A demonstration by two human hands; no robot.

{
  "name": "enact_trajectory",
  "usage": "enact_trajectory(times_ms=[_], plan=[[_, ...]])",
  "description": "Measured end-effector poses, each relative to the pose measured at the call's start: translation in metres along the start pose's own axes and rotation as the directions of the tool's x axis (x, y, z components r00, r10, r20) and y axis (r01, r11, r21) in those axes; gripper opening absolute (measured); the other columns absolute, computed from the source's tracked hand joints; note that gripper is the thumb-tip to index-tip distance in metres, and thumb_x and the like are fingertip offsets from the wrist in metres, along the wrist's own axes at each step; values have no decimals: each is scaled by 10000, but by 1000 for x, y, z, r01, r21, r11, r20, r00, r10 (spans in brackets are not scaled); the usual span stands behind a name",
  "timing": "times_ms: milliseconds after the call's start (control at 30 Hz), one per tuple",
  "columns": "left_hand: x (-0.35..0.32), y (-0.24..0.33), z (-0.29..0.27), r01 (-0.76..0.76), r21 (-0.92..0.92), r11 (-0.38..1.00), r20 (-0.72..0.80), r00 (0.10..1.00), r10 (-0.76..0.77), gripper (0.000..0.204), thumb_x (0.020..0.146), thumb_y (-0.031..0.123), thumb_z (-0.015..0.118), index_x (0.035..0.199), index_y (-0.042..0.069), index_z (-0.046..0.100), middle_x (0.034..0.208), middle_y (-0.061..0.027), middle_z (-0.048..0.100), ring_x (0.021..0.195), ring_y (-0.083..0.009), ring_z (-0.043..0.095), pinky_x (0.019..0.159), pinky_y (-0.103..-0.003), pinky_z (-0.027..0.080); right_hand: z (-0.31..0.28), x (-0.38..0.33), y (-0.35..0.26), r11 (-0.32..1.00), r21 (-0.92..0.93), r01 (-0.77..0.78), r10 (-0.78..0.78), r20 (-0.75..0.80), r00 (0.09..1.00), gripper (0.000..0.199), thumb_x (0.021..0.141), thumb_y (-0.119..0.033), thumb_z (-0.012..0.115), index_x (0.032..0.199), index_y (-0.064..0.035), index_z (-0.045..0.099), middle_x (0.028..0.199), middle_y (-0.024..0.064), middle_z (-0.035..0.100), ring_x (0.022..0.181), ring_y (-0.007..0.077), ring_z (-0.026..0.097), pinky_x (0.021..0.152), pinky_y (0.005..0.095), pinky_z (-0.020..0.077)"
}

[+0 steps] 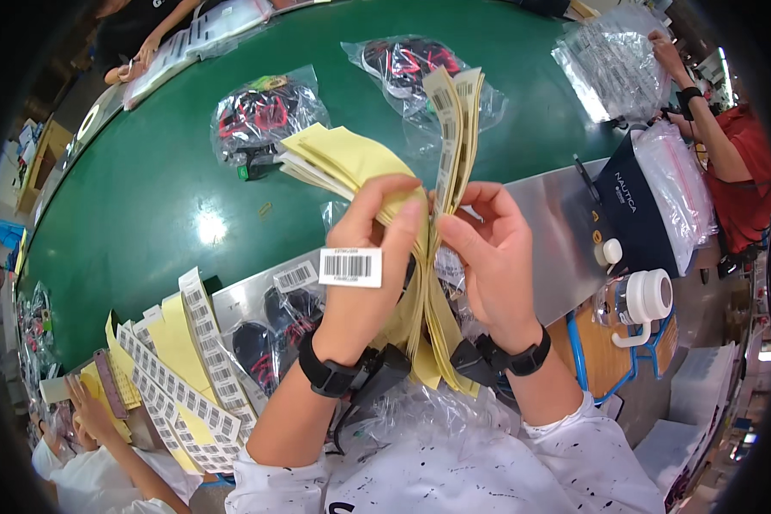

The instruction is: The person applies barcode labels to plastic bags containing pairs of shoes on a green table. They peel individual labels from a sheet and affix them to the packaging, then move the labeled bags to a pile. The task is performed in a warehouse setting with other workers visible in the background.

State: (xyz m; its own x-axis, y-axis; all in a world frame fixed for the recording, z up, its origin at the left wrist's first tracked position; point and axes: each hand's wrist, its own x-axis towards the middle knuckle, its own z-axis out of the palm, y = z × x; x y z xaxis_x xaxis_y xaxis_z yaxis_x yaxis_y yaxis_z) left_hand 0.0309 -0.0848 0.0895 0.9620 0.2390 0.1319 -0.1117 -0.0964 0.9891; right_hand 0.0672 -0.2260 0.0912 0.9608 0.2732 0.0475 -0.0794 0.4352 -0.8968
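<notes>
A thick bundle of yellow-backed barcode label strips is fanned apart in the middle of the head view. My left hand is closed on its left part, with the yellow backs facing up. Between the thumb and fingers of my right hand is the other part, whose printed strips stand upright. The strips' lower ends hang down between my wrists. A single white barcode sticker lies on the back of my left hand. Below my hands, crumpled see-through plastic partly shows.
Bagged black-and-red shoes lie on the green table, with another bagged pair farther back. More label strips spread at the left front. A white-lidded bottle and dark bag are rightward. Co-workers' hands appear around the table.
</notes>
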Motion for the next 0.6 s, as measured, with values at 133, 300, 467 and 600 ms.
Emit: enact_trajectory(times_ms=[133,300,467,600], plan=[[1,-7,9,-18,-158,987,-33,999,13,254,961,100,438,1180,9,529,1115,-113,643,899,-124,602,788,-257,483,-2,4,-1,1000,11,-29,29,17,999,313,845,6,694,1089,29,499,1077,110,605,997,155,619,858,279,516],[2,2,1,33,-31,999,72,997,-31,288,953,75,404,1144,-11,601,1144,-139,657,1023,-137,610,884,-263,470,-5,1,-2,996,61,-72,70,34,997,318,848,15,682,1108,26,499,1098,111,606,1023,157,608,871,286,511],[1,-7,-2,-75,14,997,-14,997,75,242,926,122,517,1068,-21,652,963,-115,688,867,-130,621,792,-265,485,-2,-1,-3,994,42,-101,100,34,994,344,834,46,675,1124,20,492,1115,104,591,1052,164,596,895,296,504],[1,5,0,1,-114,993,-31,1000,-5,325,830,219,730,1039,-12,638,880,-86,676,770,-100,608,691,-255,494,-2,-1,-6,997,-66,-42,48,102,994,394,815,64,688,1144,13,478,1122,98,566,1078,171,582,931,306,507]])
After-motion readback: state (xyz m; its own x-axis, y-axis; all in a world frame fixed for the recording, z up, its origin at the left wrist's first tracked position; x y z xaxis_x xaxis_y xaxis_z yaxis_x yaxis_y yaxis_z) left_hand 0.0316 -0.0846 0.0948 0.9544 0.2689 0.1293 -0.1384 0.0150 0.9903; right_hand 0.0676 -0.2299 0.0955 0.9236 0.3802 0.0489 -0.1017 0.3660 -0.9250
